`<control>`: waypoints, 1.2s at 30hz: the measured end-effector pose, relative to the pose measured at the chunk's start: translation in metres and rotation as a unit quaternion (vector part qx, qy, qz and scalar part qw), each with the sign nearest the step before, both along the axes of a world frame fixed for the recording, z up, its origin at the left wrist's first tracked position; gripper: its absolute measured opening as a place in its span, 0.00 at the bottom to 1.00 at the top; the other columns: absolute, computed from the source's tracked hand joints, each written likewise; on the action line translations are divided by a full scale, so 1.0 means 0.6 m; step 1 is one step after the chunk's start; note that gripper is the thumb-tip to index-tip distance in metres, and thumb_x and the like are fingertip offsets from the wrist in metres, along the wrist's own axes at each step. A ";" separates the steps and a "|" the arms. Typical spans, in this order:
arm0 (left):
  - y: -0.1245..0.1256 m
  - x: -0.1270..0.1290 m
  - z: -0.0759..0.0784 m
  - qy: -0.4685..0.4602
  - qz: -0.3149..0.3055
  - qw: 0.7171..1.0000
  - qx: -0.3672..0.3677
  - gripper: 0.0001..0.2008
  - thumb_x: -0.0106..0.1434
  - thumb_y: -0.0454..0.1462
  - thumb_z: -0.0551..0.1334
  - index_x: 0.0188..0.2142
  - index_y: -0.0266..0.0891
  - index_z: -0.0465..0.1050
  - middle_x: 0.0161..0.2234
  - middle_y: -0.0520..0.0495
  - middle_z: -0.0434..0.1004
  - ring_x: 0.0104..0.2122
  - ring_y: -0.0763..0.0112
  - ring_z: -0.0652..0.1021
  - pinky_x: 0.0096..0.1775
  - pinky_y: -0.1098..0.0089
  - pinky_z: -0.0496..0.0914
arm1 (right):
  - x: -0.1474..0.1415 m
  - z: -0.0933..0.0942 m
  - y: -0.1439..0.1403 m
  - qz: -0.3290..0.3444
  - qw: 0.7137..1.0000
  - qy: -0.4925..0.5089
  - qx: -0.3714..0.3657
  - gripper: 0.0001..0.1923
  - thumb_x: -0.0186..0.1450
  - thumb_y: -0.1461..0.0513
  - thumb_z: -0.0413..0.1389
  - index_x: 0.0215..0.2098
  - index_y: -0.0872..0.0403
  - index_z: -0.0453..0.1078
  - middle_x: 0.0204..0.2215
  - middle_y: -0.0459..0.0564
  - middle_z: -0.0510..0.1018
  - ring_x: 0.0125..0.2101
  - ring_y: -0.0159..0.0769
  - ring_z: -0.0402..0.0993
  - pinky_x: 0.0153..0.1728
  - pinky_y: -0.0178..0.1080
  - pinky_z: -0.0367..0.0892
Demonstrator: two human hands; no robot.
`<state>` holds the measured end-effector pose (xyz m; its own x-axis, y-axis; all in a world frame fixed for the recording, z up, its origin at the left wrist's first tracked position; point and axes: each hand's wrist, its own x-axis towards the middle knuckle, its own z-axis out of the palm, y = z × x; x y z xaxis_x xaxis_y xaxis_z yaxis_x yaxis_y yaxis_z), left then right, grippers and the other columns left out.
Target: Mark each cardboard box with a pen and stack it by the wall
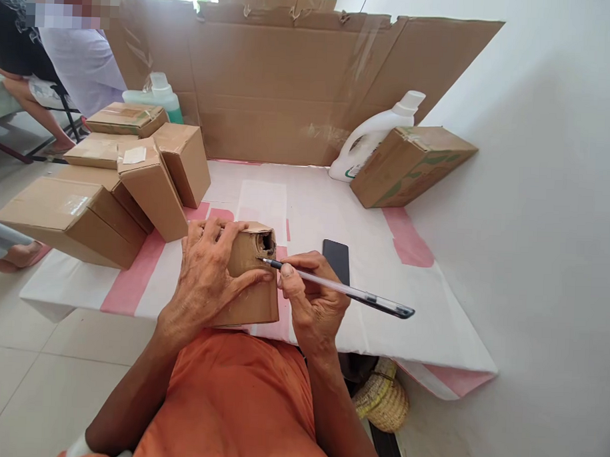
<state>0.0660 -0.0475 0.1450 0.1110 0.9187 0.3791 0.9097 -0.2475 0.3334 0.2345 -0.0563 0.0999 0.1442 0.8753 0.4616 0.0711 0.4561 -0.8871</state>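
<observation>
The box point(248, 280) stands at the near edge of the table point(310, 209), just in front of the person's chest. The left hand point(208, 278) wraps over its left side and top, fingers closed on the cardboard, thumb across the front face. Just right of the box, the right hand point(312, 302) pinches a pen point(343, 291) in a closed grip; the pen's long axis runs from lower right up-left, its tip touching the box beside a torn hole at the upper right corner. Beyond the box lies a dark phone point(336, 259). Further left of the box sits a cluster of cartons point(111, 188); far right, a carton point(412, 162) leans by a white jug point(373, 134) against the cardboard screen point(290, 81).
</observation>
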 end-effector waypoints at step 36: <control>0.001 -0.004 -0.008 0.021 -0.008 0.999 0.023 0.31 0.62 0.53 0.74 0.58 0.44 0.72 0.54 0.38 0.75 0.53 0.42 0.71 0.56 0.45 0.69 | 0.186 -0.148 0.102 -0.234 0.770 -0.357 -0.473 0.39 0.59 0.53 0.71 0.59 0.68 0.68 0.61 0.81 0.71 0.63 0.69 0.69 0.56 0.57 0.70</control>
